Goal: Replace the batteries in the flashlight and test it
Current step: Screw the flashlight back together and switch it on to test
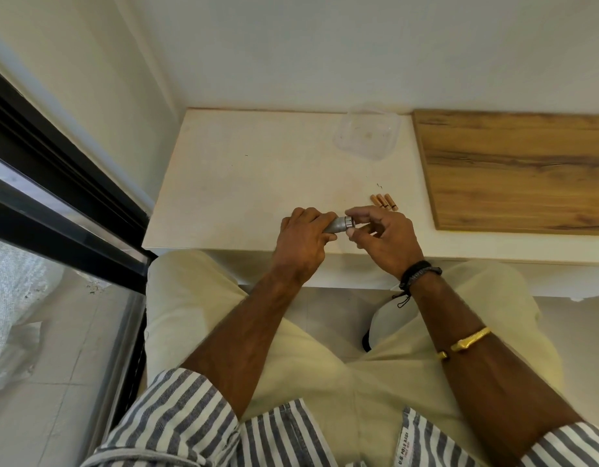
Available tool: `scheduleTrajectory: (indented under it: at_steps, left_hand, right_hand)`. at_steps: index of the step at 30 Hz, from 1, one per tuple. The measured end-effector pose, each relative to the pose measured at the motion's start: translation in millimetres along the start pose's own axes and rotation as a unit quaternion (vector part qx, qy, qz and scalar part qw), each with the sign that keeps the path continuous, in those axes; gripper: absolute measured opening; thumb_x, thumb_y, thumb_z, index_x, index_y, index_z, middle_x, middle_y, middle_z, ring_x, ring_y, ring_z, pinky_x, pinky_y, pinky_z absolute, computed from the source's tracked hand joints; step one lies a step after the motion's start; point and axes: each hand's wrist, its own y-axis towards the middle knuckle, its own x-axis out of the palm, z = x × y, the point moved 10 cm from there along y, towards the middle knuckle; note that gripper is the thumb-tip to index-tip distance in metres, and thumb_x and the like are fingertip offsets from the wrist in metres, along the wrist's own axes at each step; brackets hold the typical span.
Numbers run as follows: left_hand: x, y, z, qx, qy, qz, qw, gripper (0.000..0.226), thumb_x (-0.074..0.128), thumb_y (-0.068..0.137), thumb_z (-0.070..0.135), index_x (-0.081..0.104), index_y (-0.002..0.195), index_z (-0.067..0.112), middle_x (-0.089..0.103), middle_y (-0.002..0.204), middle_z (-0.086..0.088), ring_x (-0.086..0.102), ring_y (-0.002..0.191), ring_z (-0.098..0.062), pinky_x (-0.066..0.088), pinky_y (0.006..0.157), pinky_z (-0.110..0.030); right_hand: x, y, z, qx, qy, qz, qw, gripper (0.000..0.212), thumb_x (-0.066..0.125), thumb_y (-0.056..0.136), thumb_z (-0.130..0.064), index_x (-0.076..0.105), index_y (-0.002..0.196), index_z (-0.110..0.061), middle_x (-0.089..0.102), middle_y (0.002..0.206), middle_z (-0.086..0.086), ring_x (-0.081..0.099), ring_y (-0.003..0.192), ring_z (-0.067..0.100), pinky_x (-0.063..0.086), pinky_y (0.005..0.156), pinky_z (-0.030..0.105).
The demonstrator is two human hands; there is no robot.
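A small silver flashlight [339,225] lies level above the front edge of the white table [244,183]. My left hand [303,237] is wrapped around its body. My right hand [382,237] pinches the flashlight's right end between thumb and forefinger; what sits at that end is hidden by the fingers. Three copper-coloured batteries [384,201] lie side by side on the table just beyond my right hand, apart from it.
A clear plastic container [368,134] stands at the back of the table. A wooden board [517,170] covers the table's right side. A dark-framed glass door [55,197] runs along the left. My legs are under the table's front edge.
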Motion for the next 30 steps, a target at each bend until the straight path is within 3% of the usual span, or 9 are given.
scheduleTrajectory:
  at_steps: [5, 9, 12, 14, 16, 18, 22, 26, 30]
  left_hand:
    - [1, -1, 4, 0.015, 0.007, 0.002, 1.0, 0.031, 0.058, 0.096, 0.023, 0.059, 0.127, 0.02, 0.063, 0.113, -0.003, 0.05, 0.104, -0.024, 0.037, 0.087, -0.036]
    - [4, -1, 10, 0.034, 0.006, -0.005, 0.999, 0.032, 0.058, 0.096, 0.025, 0.06, 0.128, 0.02, 0.063, 0.113, -0.004, 0.051, 0.105, -0.024, 0.037, 0.088, -0.035]
    - [5, -1, 8, 0.031, 0.003, -0.009, 0.999, 0.032, 0.058, 0.097, 0.025, 0.06, 0.128, 0.02, 0.063, 0.112, -0.004, 0.05, 0.104, -0.023, 0.036, 0.087, -0.034]
    - [4, -1, 5, 0.018, -0.004, -0.008, 1.0, 0.032, 0.058, 0.097, 0.025, 0.06, 0.128, 0.019, 0.063, 0.113, -0.004, 0.051, 0.104, -0.024, 0.037, 0.088, -0.035]
    - [3, -1, 1, 0.005, -0.007, -0.01, 1.0, 0.032, 0.057, 0.097, 0.024, 0.06, 0.129, 0.019, 0.064, 0.114, -0.004, 0.051, 0.106, -0.025, 0.038, 0.088, -0.036]
    - [3, -1, -1, -0.004, -0.01, -0.011, 1.0, 0.033, 0.057, 0.097, 0.024, 0.059, 0.13, 0.019, 0.064, 0.115, -0.005, 0.05, 0.107, -0.025, 0.038, 0.088, -0.037]
    - [3, -1, -1, -0.005, -0.007, -0.017, 1.0, 0.033, 0.057, 0.098, 0.025, 0.058, 0.13, 0.02, 0.063, 0.115, -0.005, 0.05, 0.106, -0.024, 0.038, 0.089, -0.037]
    - [3, -1, 4, 0.01, -0.003, -0.015, 1.0, 0.032, 0.057, 0.097, 0.024, 0.059, 0.128, 0.021, 0.063, 0.113, -0.003, 0.05, 0.104, -0.023, 0.037, 0.088, -0.036]
    - [4, -1, 9, 0.024, -0.001, -0.017, 1.0, 0.032, 0.057, 0.097, 0.024, 0.058, 0.129, 0.02, 0.063, 0.115, -0.004, 0.05, 0.105, -0.023, 0.036, 0.09, -0.036]
  right_hand:
    - [-3, -2, 4, 0.019, -0.011, 0.024, 0.999, 0.024, 0.068, 0.095, -0.036, 0.073, 0.106, -0.015, 0.076, 0.083, 0.003, 0.072, 0.07, 0.013, 0.061, 0.065, 0.023]
    - [-3, -1, 6, 0.038, -0.103, 0.029, 0.994, 0.05, 0.051, 0.099, -0.054, 0.07, 0.088, -0.009, 0.07, 0.072, 0.01, 0.067, 0.068, 0.029, 0.058, 0.068, 0.044]
    - [-2, -2, 8, 0.049, -0.131, 0.033, 0.99, 0.063, 0.034, 0.097, -0.065, 0.066, 0.086, -0.012, 0.07, 0.07, 0.009, 0.066, 0.063, 0.026, 0.057, 0.065, 0.042]
    - [1, -3, 8, 0.045, -0.062, 0.022, 0.997, 0.046, 0.041, 0.1, -0.06, 0.064, 0.099, -0.019, 0.074, 0.083, 0.005, 0.07, 0.062, 0.016, 0.06, 0.063, 0.03]
    - [5, -1, 3, 0.015, -0.018, -0.007, 1.0, 0.026, 0.059, 0.099, -0.042, 0.063, 0.119, -0.025, 0.072, 0.103, -0.003, 0.073, 0.073, 0.009, 0.059, 0.068, 0.021]
    - [6, -1, -1, -0.011, -0.031, -0.018, 0.999, 0.03, 0.07, 0.094, -0.025, 0.064, 0.123, -0.028, 0.067, 0.108, -0.01, 0.069, 0.085, 0.006, 0.054, 0.075, 0.017]
    - [5, -2, -4, -0.021, -0.04, -0.009, 0.999, 0.026, 0.07, 0.094, -0.018, 0.069, 0.12, -0.019, 0.07, 0.099, -0.005, 0.068, 0.082, 0.007, 0.057, 0.079, 0.027]
    - [-1, -3, -1, -0.006, -0.05, 0.008, 0.999, 0.024, 0.064, 0.098, -0.033, 0.071, 0.109, -0.013, 0.072, 0.083, 0.001, 0.071, 0.073, 0.014, 0.061, 0.075, 0.033]
    - [-3, -2, 3, 0.02, -0.115, 0.018, 0.993, 0.046, 0.05, 0.101, -0.05, 0.069, 0.091, -0.01, 0.07, 0.072, 0.008, 0.066, 0.068, 0.027, 0.058, 0.07, 0.044]
